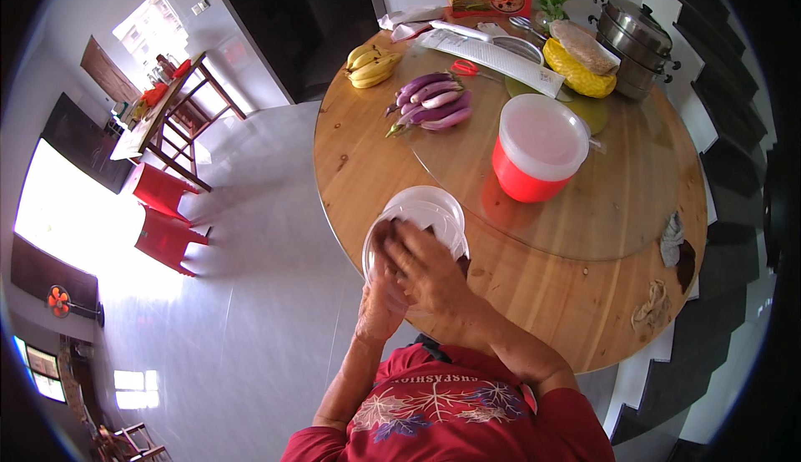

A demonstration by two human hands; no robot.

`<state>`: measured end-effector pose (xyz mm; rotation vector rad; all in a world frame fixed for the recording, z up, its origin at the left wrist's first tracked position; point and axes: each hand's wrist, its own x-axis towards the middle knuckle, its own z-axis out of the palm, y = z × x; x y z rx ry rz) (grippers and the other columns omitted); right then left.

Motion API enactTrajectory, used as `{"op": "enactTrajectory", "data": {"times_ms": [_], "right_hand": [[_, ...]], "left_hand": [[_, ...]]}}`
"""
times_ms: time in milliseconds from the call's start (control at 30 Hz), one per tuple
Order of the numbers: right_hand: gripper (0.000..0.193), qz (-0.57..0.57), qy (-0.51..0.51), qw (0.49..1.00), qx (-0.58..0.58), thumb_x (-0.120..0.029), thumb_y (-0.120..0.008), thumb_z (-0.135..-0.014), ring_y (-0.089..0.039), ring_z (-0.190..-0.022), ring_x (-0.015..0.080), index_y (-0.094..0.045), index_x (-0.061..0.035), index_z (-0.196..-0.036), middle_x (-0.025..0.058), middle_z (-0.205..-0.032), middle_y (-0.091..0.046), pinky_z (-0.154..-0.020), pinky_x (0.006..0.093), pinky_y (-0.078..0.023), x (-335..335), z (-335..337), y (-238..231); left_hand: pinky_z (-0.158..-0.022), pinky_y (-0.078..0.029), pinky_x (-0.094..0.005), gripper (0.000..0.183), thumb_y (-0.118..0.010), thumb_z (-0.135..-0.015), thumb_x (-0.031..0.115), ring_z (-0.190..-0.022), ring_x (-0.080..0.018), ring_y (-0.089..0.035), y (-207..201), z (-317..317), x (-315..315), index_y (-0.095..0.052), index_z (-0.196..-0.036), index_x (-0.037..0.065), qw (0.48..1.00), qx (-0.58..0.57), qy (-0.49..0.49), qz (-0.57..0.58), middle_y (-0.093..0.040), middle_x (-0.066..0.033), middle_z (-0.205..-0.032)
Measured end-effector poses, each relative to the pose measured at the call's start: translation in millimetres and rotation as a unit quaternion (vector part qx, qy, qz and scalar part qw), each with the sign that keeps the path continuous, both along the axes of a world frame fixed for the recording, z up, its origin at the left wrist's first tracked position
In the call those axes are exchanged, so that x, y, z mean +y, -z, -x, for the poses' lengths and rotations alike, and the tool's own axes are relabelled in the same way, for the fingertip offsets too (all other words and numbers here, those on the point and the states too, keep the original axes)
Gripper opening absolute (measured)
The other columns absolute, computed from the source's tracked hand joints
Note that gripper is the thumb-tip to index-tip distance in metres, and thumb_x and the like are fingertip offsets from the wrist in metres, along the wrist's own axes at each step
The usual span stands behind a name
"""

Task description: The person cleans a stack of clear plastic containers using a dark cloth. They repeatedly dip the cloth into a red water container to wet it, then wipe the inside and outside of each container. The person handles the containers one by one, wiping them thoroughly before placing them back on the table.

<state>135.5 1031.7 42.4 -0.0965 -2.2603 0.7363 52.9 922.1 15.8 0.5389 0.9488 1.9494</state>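
Right hand point(430, 266), just below frame centre: fingers spread flat on top of the clear plastic container point(417, 220). Left hand point(380, 299): cupped against the container's lower left side, gripping it. The container sits at the near edge of the round wooden table point(551, 295). Farther up, right of centre: red tub point(538, 149) with translucent lid. Beyond, upper centre: purple eggplants point(432, 100), then bananas point(371, 65). Upper right: stacked steel pots point(638, 45).
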Motion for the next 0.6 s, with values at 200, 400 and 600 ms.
{"op": "enactTrajectory", "data": {"times_ms": [200, 400, 600], "right_hand": [[0.044, -0.139, -0.02, 0.99, -0.034, -0.019, -0.056, -0.087, -0.04, -0.136, 0.0284, -0.058, -0.0014, -0.128, 0.0145, -0.142, -0.047, -0.109, 0.044, -0.031, -27, -10, -10], [0.056, -0.065, 0.137, 0.986, -0.065, -0.025, -0.057, -0.09, -0.035, -0.138, 0.0301, -0.044, -0.0038, -0.14, 0.016, -0.148, -0.038, -0.109, 0.049, -0.027, 0, 16, -17], [0.044, 0.292, 0.146, 0.945, 0.011, -0.014, -0.051, -0.096, -0.05, -0.115, 0.0417, -0.043, 0.0053, -0.135, 0.0241, -0.13, -0.045, -0.097, 0.045, -0.041, 37, -1, 40]], "left_hand": [[-0.115, -0.028, -0.0433, 0.078, -0.033, -0.093, 0.069, -0.143, -0.0264, -0.028, 1, 4, -1, -0.011, -0.155, 0.025, 0.963, -0.14, 0.118, -0.196, -0.026, -0.0103, -0.156], [-0.107, -0.038, -0.0466, 0.077, -0.056, -0.096, 0.037, -0.139, -0.0296, -0.035, -11, -6, 0, -0.008, -0.155, 0.02, 0.998, -0.055, 0.018, -0.02, -0.019, -0.0097, -0.158], [-0.085, -0.054, -0.0596, 0.078, -0.059, -0.095, 0.03, -0.126, -0.0462, -0.047, -4, -1, 4, -0.007, -0.154, 0.025, 0.997, -0.059, 0.016, -0.051, -0.017, -0.0159, -0.158]]}}
